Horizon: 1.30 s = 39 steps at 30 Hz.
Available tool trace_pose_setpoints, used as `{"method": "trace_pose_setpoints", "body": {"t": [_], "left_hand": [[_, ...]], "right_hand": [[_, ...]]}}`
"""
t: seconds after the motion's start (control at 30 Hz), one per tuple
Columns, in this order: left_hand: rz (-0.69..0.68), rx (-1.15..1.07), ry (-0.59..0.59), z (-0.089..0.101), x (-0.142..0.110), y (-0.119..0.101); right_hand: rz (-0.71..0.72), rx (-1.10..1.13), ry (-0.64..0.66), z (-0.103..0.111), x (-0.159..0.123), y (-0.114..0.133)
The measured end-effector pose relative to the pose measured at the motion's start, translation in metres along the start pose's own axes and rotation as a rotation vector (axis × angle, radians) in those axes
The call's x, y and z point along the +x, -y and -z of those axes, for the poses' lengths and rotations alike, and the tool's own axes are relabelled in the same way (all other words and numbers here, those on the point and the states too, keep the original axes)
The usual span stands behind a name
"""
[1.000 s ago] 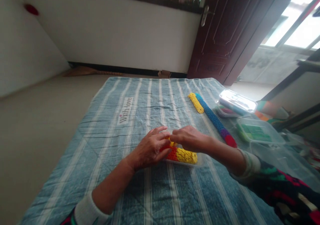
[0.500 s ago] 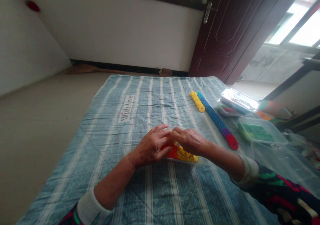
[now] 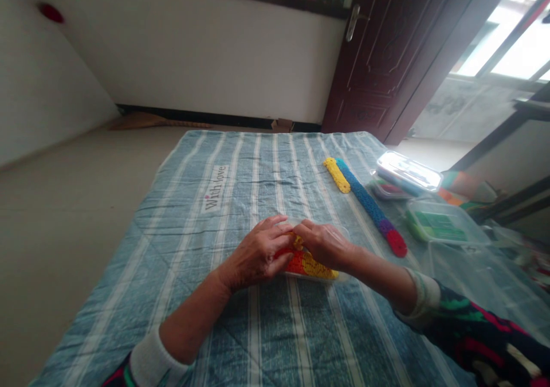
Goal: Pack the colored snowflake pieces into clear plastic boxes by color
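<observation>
My left hand (image 3: pixel 258 255) and my right hand (image 3: pixel 323 243) meet over a clear plastic tray (image 3: pixel 341 274) on the striped blue cloth (image 3: pixel 240 192). The tray holds rows of small red and yellow pieces (image 3: pixel 311 266). The fingers of both hands are curled together and pinch at a yellow piece (image 3: pixel 297 241) between them, just above the tray. My left hand covers the tray's left end.
A long strip of joined yellow, blue, purple and red pieces (image 3: pixel 369 203) lies to the right. Beyond it stand clear boxes, one lidded (image 3: pixel 409 171), one with green pieces (image 3: pixel 442 222). A dark door (image 3: pixel 378 60) and a white wall are behind.
My hands stay together over the tray. My right hand has edged slightly left and lower, and the view has shifted a little.
</observation>
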State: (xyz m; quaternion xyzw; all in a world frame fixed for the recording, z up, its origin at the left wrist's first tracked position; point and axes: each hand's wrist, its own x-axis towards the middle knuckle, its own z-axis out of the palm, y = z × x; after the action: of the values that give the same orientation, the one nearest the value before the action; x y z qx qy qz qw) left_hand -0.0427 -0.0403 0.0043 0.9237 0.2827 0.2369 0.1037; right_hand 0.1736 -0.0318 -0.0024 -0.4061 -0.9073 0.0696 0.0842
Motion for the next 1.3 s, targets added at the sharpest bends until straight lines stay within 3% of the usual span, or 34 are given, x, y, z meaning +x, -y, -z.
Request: {"method": "trace_pose_setpoints", "body": {"t": [0.4, 0.8, 0.9, 0.97, 1.07, 1.2, 1.3], "left_hand": [[0.001, 0.018, 0.056, 0.002, 0.001, 0.0], [-0.028, 0.033, 0.05, 0.002, 0.001, 0.005], [-0.029, 0.037, 0.041, 0.003, 0.001, 0.004], [-0.026, 0.045, 0.043, 0.003, 0.001, 0.004], [-0.022, 0.046, 0.042, 0.004, 0.001, 0.003], [-0.021, 0.033, 0.02, 0.003, 0.001, 0.004], [-0.016, 0.034, 0.016, 0.002, -0.001, 0.005]], "right_hand": [[-0.033, -0.002, 0.022, 0.002, 0.001, 0.002], [0.002, -0.079, 0.066, 0.015, 0.003, 0.013], [-0.001, -0.076, 0.046, 0.028, -0.002, 0.009], [-0.063, -0.089, -0.01, 0.043, -0.001, -0.005], [-0.223, -0.14, -0.076, 0.068, 0.008, -0.047], [-0.509, -0.235, 0.065, 0.081, 0.025, -0.117], [-0.552, -0.262, 0.112, 0.074, 0.034, -0.152]]}}
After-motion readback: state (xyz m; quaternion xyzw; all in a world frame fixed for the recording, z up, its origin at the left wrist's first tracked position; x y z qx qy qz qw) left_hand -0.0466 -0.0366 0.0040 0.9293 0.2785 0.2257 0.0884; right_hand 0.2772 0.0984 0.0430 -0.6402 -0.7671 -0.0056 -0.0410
